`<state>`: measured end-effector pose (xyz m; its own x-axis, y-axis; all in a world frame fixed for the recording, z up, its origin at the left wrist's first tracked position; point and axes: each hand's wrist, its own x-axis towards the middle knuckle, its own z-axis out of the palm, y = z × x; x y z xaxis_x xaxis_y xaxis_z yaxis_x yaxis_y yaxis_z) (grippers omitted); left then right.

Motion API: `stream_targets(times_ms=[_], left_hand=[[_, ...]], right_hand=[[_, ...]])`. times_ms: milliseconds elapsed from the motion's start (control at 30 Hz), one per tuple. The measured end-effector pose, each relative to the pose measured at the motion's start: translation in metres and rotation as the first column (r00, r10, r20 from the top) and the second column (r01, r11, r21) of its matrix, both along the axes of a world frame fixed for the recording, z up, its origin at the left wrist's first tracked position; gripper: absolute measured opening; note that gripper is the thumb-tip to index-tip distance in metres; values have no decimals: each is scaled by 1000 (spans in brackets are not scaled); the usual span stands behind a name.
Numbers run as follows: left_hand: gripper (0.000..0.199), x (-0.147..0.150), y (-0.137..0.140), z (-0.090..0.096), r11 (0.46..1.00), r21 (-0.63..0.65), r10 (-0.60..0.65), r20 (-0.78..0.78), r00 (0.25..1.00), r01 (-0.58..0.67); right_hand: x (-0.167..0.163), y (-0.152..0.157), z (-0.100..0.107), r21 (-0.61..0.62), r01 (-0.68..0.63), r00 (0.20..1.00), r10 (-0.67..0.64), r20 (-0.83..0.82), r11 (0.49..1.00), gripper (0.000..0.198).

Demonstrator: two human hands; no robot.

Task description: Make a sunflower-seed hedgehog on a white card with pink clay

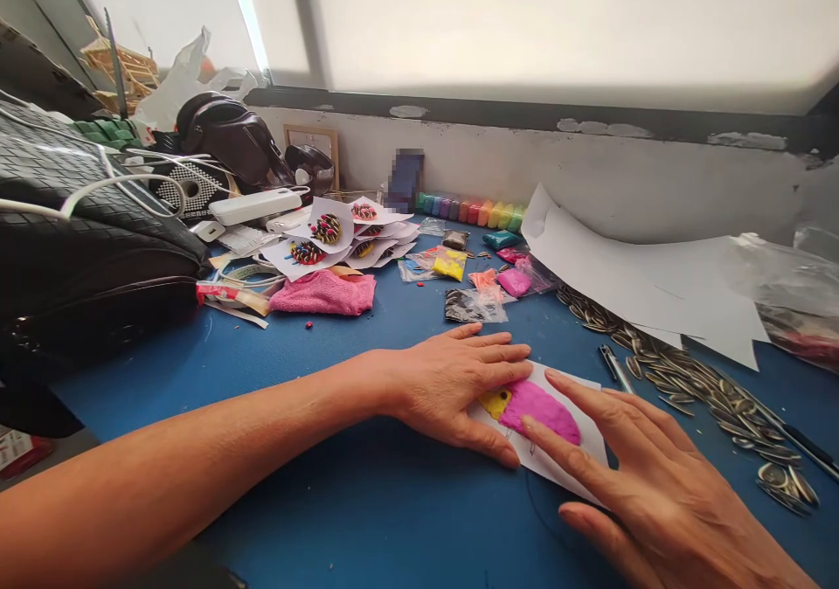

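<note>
On the blue tabletop lies a white paper sheet [593, 449] bearing a flat clay shape. Its large part is pink clay [541, 414], and a yellow clay piece [493, 404] with a dark dot joins it at the left. Small drawn legs show below. My left hand [452, 384] rests flat with fingers spread over the paper's left edge, partly covering the yellow piece. My right hand [655, 467] hovers over the right side, its fingers apart, a fingertip at the pink clay's lower edge. Neither hand grips anything.
Sunflower seeds [714, 388] and a pen [614, 367] lie to the right, near large white sheets [629, 266]. Clay packets [449, 263] sit ahead. Finished pictures [328, 231], a pink cloth [322, 293] and a black bag [98, 248] occupy the left.
</note>
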<state>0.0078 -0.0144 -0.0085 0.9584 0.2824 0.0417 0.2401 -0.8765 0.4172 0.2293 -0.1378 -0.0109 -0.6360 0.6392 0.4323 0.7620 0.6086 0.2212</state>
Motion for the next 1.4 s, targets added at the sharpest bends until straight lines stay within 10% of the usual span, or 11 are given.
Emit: stream_targets(times_ms=[1400], left_hand=[[79,1,-3,-1,999,41,-27,-17,999,27]], right_hand=[[4,-4,2,36,13,999,-15,35,999,31]])
